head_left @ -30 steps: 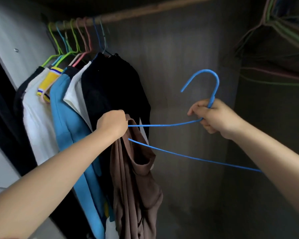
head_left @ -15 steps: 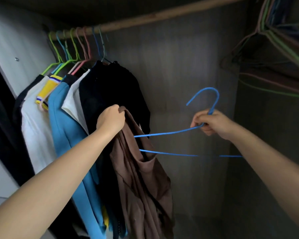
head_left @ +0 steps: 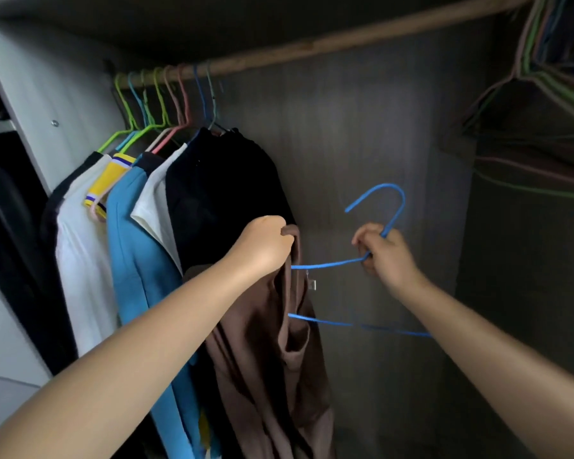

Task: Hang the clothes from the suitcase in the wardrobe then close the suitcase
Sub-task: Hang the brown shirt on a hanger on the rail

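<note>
Inside the wardrobe, we hold two things up in front of the dark back wall. Our left hand is curled tight around the top of a brown garment. We grip a bunch of its cloth in our fingers, and the rest of it hangs down long and loose below our fist. Our right hand grips a blue hanger at its neck, just under the hook. The fingers there are closed around the thin wire. The hook points up and curls over to the left. One blue arm of the hanger runs from our right hand across to the brown garment and goes in behind its edge. The bottom bar of the hanger also reaches the garment lower down, and its other end goes behind our right arm.

Up above, a wooden rail runs across the wardrobe. On its left part, a row of clothes hangs on green, blue and pink hangers. We see white, yellow, blue and black ones packed close together. The black one is just behind our left hand. In the top right corner, a bunch of bare hangers hangs from the rail. We cannot see the suitcase from here
</note>
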`<state>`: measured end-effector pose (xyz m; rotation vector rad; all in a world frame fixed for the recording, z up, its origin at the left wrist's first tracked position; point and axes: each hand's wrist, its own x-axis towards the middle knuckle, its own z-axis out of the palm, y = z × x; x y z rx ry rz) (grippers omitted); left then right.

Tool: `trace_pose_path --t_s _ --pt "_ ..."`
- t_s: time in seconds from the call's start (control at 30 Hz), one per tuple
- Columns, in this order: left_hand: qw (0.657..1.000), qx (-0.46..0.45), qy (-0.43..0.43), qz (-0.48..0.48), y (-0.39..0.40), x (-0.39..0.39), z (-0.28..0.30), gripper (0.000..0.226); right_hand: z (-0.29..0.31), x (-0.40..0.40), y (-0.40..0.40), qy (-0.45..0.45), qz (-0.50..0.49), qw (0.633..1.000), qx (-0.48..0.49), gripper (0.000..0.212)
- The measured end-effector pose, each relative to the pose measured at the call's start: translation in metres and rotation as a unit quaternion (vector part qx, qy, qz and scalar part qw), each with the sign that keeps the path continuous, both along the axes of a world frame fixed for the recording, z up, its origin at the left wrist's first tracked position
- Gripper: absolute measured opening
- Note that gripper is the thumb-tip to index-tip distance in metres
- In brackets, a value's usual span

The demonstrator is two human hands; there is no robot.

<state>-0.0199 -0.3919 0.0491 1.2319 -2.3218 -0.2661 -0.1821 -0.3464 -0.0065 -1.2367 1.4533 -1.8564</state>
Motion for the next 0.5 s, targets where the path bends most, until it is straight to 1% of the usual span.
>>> trace_pose_path --t_s 0.03,0.1,0.17,0.2,0.23,0.27,0.33,0.37,0.43,0.47,0.5 --pt "1.000 -0.003 0.006 -0.004 0.002 0.000 0.004 0.034 -0.007 0.003 -0.001 -0.034 -0.014 0.999 -0.006 0.039" --pt "0.999 -0.039 -0.006 -0.008 0.009 0.001 0.013 0.033 -0.011 0.010 0.001 -0.111 -0.013 0.993 -0.027 0.036" --pt "0.995 -0.092 -0.024 -0.035 0.021 0.005 0.023 0.032 -0.004 0.015 0.005 -0.168 0.004 0.983 -0.069 0.035" --pt "0.988 -0.136 -0.043 -0.055 0.026 0.006 0.026 0.033 0.001 0.016 0.008 -0.185 0.009 0.978 -0.092 0.034" --pt "0.976 -0.188 -0.080 -0.070 0.033 0.008 0.030 0.032 0.007 0.016 0.010 -0.193 0.008 0.974 -0.114 0.034" --pt "0.958 -0.244 -0.123 -0.089 0.039 0.011 0.032 0.028 0.013 0.015 0.014 -0.196 0.003 0.971 -0.133 0.033" --pt "0.928 -0.297 -0.194 -0.118 0.047 0.020 0.041 0.009 0.021 0.010 0.020 -0.191 -0.005 0.968 -0.162 0.033" --pt "0.916 -0.304 -0.235 -0.112 0.050 0.026 0.047 0.017 0.024 0.009 0.023 -0.184 -0.005 0.968 -0.170 0.033" --pt "0.892 -0.306 -0.322 -0.084 0.053 0.040 0.063 0.044 0.030 0.009 0.027 -0.168 -0.002 0.970 -0.177 0.033" --pt "0.880 -0.312 -0.349 -0.080 0.054 0.045 0.070 0.053 0.032 0.009 0.027 -0.160 0.001 0.971 -0.178 0.033" --pt "0.869 -0.313 -0.375 -0.077 0.055 0.049 0.075 0.059 0.034 0.010 0.028 -0.151 0.003 0.972 -0.180 0.033"
